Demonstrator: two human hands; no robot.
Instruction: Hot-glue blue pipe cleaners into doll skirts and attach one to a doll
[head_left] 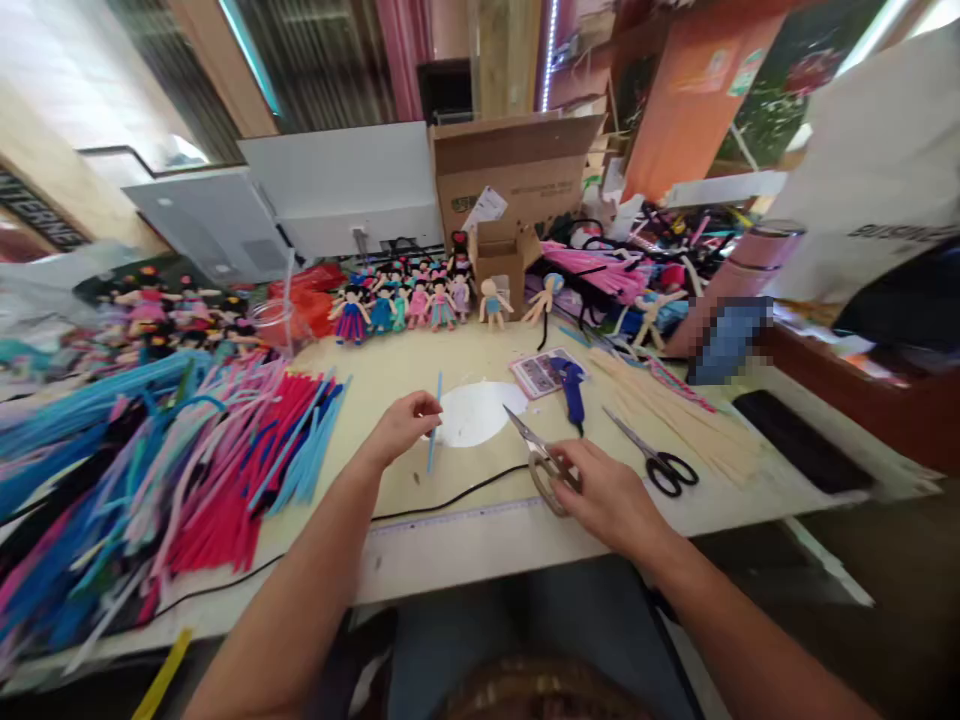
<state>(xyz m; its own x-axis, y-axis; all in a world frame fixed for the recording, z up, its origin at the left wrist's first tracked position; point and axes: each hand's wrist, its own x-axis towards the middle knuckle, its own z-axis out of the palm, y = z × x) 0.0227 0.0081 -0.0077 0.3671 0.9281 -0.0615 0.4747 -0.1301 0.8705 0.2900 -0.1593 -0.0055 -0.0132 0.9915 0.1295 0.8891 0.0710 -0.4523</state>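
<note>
Pinched in my left hand (405, 428) is a short light blue pipe cleaner (433, 450), held upright over the table. My right hand (600, 490) grips a pair of scissors (536, 448) by its tan handles, the blades pointing up and left and looking closed. Between the two hands lies a white oval sheet (476, 412). Beyond the scissors, a blue glue gun (571, 390) rests on a small printed card (536, 372). A second pair of scissors with black handles (671, 472) lies to the right of my right hand.
Bundles of colored pipe cleaners (217, 460) cover the left side; beige strips (675, 410) lie right. Small dolls (416, 305) stand at the back before a cardboard box (517, 160). A black cable (457, 495) crosses the front. A pink bottle (739, 280) stands right.
</note>
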